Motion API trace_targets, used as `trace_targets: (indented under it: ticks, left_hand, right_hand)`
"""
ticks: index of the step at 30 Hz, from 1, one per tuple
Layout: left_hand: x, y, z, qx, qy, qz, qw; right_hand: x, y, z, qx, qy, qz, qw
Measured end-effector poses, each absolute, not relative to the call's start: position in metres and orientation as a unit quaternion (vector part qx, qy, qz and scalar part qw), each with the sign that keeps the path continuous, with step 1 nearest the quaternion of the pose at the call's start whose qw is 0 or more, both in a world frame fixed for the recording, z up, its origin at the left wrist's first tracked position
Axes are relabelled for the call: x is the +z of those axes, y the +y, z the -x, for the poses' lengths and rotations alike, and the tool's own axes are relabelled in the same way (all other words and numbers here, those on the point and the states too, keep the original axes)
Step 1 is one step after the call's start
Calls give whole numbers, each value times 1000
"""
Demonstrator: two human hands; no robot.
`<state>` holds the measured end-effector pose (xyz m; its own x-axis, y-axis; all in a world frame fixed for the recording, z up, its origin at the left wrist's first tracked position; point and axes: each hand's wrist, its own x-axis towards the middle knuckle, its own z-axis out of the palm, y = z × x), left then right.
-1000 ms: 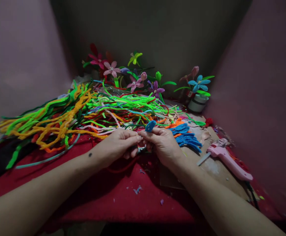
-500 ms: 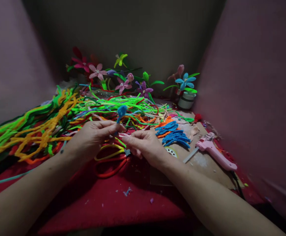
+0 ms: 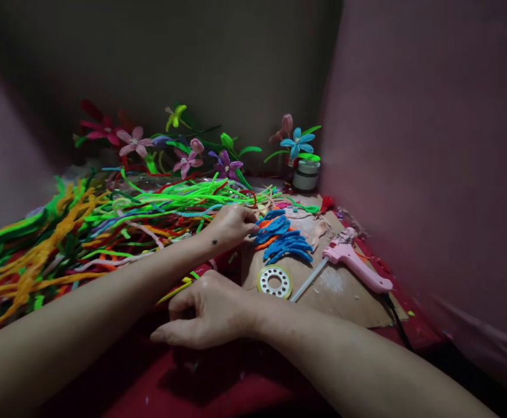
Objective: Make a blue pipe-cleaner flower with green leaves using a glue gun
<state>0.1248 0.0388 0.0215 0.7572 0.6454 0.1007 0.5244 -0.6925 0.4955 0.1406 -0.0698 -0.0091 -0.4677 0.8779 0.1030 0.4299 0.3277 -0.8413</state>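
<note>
My left hand (image 3: 232,226) is closed at the left end of a pile of blue pipe-cleaner loops (image 3: 287,247). Its fingertips, partly hidden, pinch a blue pipe-cleaner loop (image 3: 274,214) at the pile's top edge. Orange pipe-cleaner pieces (image 3: 268,241) lie among the blue ones. Nearer to me, my right hand (image 3: 212,310) hovers over the red cloth, fingers bent and thumb apart from the index finger, with nothing visible between them. Just behind it a yellow scissor handle (image 3: 175,291) shows in part; the hand covers the rest.
Loose pipe cleaners (image 3: 148,217) cover the table's left and back. A pink glue gun (image 3: 353,261) and a tape roll (image 3: 274,281) lie on a cardboard sheet (image 3: 344,302) at right. Pipe-cleaner flowers (image 3: 227,165) and a white jar (image 3: 306,175) stand behind.
My left hand has carried the blue loop rightward to the pile. My right hand has let go of the pink strand and come down towards me. The view has turned right.
</note>
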Motion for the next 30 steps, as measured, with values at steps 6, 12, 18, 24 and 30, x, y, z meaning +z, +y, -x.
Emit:
trace_targets:
  ticks: [6,12,18,24,30]
  left_hand:
    - [14,45,-143,79,317,-920,215]
    - [12,43,-148,75,334,-901,266]
    - [15,43,-145,93,350,-886,290]
    - [16,39,-149,71,291,-935,192]
    - [8,44,-148,70,281,-951,109]
  right_hand:
    - [-14,-64,-143,355,-781,400,323]
    - [-14,-61,-146,350,-779,403,328]
    - [-13,-61,-146,346,-781,411,320]
    - [-14,-61,-146,338,-791,398,319]
    - [-19,-59,-145,327,-798,385,330]
